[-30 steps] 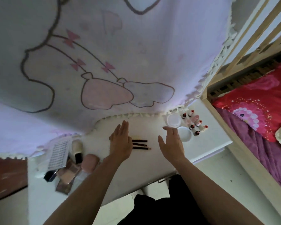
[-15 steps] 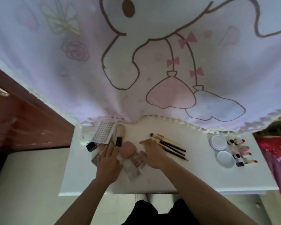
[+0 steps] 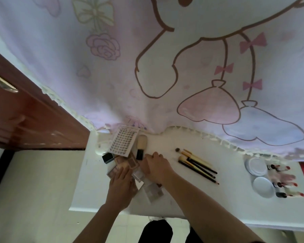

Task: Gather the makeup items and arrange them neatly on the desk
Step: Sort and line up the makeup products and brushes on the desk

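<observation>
Dark red-brown wooden door (image 3: 25,118) at far left, panelled, glossy. Above and behind, a soft pale curtain (image 3: 147,50) printed with a cartoon figure, bows and a rose, fringed along its lower edge where it meets the desk (image 3: 88,181) — white, smooth, matte.

At the desk's left end, a cluttered heap: a flat card (image 3: 124,142) of small dots in rows, tilted; a black cube-shaped cap (image 3: 107,157) just below it; a stubby brush (image 3: 141,146) with a pale domed head and black handle, upright beside the card. Under and around these, flat rectangular palettes (image 3: 128,163) in beige and brown tones, overlapping.

Left hand (image 3: 120,188) laid palm-down on the lower palettes, fingers together and flat, closed on nothing visible. Right hand (image 3: 155,166) just beside it, knuckles up, fingers curled down over something in the heap; whether anything is gripped cannot be told. A clear, pale palette (image 3: 153,192) half-hidden beneath the right forearm.

Further right, well apart from the heap, slim brushes (image 3: 197,163) with black and cream handles, lying side by side on a slant, tips toward the curtain.

At the right end, two round white compacts (image 3: 256,166) one below the other, smooth-lidded, and next to them a row of small tubes (image 3: 286,185) — glossy, with dark caps and red ends, lying level.
</observation>
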`<state>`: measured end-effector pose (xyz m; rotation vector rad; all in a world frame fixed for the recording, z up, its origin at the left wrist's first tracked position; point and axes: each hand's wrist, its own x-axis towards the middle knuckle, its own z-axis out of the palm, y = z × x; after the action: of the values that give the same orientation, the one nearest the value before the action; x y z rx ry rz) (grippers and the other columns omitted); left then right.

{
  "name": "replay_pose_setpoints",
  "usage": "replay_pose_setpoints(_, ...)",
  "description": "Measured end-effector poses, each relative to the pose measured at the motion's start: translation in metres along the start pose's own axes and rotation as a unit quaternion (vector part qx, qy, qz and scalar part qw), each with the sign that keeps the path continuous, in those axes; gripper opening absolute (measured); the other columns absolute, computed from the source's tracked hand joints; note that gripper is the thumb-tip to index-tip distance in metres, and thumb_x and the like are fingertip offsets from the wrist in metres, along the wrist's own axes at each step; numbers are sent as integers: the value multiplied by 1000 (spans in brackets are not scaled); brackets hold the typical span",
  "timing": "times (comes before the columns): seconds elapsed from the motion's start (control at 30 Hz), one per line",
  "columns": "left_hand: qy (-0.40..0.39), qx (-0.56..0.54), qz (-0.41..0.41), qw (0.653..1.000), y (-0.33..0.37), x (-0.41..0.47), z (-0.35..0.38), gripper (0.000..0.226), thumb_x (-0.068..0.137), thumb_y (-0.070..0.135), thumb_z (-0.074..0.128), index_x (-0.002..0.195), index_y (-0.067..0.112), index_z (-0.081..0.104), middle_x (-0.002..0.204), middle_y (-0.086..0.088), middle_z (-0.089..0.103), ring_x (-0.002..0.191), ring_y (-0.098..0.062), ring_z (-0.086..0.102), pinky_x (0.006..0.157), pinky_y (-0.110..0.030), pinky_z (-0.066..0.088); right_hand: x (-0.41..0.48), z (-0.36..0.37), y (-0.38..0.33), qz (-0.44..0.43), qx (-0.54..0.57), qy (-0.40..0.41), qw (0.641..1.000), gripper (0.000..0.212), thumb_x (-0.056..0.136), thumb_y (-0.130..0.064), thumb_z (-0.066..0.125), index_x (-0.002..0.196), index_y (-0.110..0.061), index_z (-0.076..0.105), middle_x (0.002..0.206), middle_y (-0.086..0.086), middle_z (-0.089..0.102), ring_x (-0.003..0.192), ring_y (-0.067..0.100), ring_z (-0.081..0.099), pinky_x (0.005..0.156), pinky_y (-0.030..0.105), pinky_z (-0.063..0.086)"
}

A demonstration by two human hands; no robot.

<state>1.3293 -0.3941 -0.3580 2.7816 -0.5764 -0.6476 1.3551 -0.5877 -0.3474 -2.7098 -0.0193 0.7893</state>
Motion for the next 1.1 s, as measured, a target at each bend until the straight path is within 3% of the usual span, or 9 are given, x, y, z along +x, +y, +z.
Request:
replay_pose_setpoints(0.13,15,-20,-6,1000,-6,3,3,57,84,27,32,125,6,64,131,-10,63,123,-35,59,83,-49,56,3,-3,3,-18,-9,-2,1000,63,79,-35,71,131,-14,42,119,15,50,105,33,52,84,41,48)
replay_pose_setpoints(0.27,15,-37,-32,999,-6,7,2,74,80,37,17,140,10,51,146,-5,50,141,-26,40,107,-46,42,4,-6,9,-39,-33,7,999,61,79,-38,70,129,-13,45,117,14,51,103,31,53,84,41,48)
replay_pose_setpoints(0.5,-16,-41,-85,995,7,10,-9,55,92,26,34,146,19,43,153,3,40,147,-17,27,116,-37,27,-5,-16,31,19,63,39,997,75,74,-40,71,137,-14,40,125,11,50,112,29,52,91,39,47)
replay_pose_setpoints(0.6,68,-154,-102,981,25,16,-21,39,92,17,39,123,19,62,130,-2,61,126,-26,53,97,-38,45,-22,-25,44,48,154,84,983,89,73,-49,68,148,-21,30,135,6,46,120,27,48,98,40,45)
replay_pose_setpoints(0.67,79,-340,-164,923,50,22,-38,22,100,16,46,107,18,66,107,0,65,109,-25,60,81,-32,46,-39,-30,50,45,200,107,973,90,74,-54,66,150,-25,28,137,2,45,121,24,48,99,38,44)
replay_pose_setpoints(0.77,-19,-528,-184,829,90,29,-69,27,103,34,45,108,18,67,105,0,70,102,-20,64,82,-35,51,-63,-38,59,51,238,162,956,91,72,-61,65,150,-28,30,135,-2,47,118,20,50,99,35,46)
replay_pose_setpoints(0.87,-96,-543,-92,829,129,38,-83,33,102,42,43,113,22,67,106,3,74,99,-17,69,81,-36,55,-88,-49,77,51,249,218,942,92,73,-60,68,150,-26,32,135,-3,48,117,17,53,98,29,47)
replay_pose_setpoints(1.0,-58,-493,-25,868,172,57,-83,24,97,21,60,117,14,70,96,-1,77,91,-20,72,75,-36,57,-119,-65,107,62,267,249,929,93,74,-58,74,150,-21,35,146,-3,38,121,17,52,96,28,49)
replay_pose_setpoints(1.1,-76,-531,-30,843,198,68,-82,23,95,16,61,115,7,71,99,-8,76,93,-28,71,74,-34,57,-143,-73,135,45,268,227,935,105,67,-70,70,151,-19,32,154,-4,25,123,18,52,98,30,49)
